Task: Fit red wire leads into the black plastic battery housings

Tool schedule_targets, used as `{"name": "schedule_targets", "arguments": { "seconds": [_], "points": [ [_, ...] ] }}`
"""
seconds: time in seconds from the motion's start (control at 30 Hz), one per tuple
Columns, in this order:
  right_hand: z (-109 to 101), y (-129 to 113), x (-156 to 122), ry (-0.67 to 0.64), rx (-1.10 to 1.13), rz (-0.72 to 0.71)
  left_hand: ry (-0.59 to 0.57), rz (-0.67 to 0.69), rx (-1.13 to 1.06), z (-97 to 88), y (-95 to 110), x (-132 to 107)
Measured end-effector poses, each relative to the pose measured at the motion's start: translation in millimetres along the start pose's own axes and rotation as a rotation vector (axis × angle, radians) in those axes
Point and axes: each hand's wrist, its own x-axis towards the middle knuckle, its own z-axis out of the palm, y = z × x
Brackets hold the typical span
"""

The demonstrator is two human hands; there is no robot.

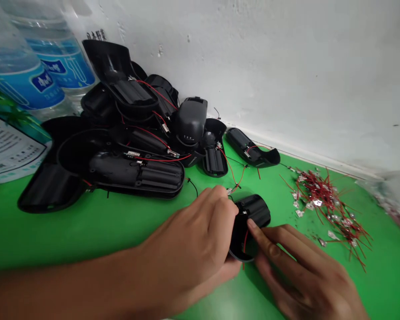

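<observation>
now a black plastic shell [251, 218] is being gripped by the left hand [190, 231] and pinched by the right hand [296, 271], near red-wired metal tabs [326, 206] on a green mat [86, 231].

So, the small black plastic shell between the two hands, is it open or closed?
Open: the shell shows its hollow inside by the left hand, with a red wire hanging out.

Small black plastic shell [255, 211], rounded, tilted up on edge, partly hidden, hollow side toward left, thin red wire [244, 249] dangling past lower rim.
</observation>
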Motion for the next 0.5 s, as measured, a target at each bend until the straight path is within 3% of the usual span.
{"name": "schedule_targets", "arguments": {
  "seconds": [0.2,0.33,0.47,0.5],
  "points": [
    [-4.8,5.5,8.6,0.019,0.053,-0.044,0.044,-0.021,0.050,2.9,-2.3,-4.0],
    [-15.6,12.3,9.8,0.009,-0.174,-0.119,0.034,0.015,0.018,4.5,3.7,-5.9],
    [-28.6,11.0,-38.1,-0.133,-0.201,-0.177,-0.085,0.125,-0.150,0.7,12.9,-10.3],
    [-32.4,8.7,-54.5,-0.069,-0.171,-0.138,-0.126,0.158,-0.163,-0.6,14.2,-11.3]
  ]
}}
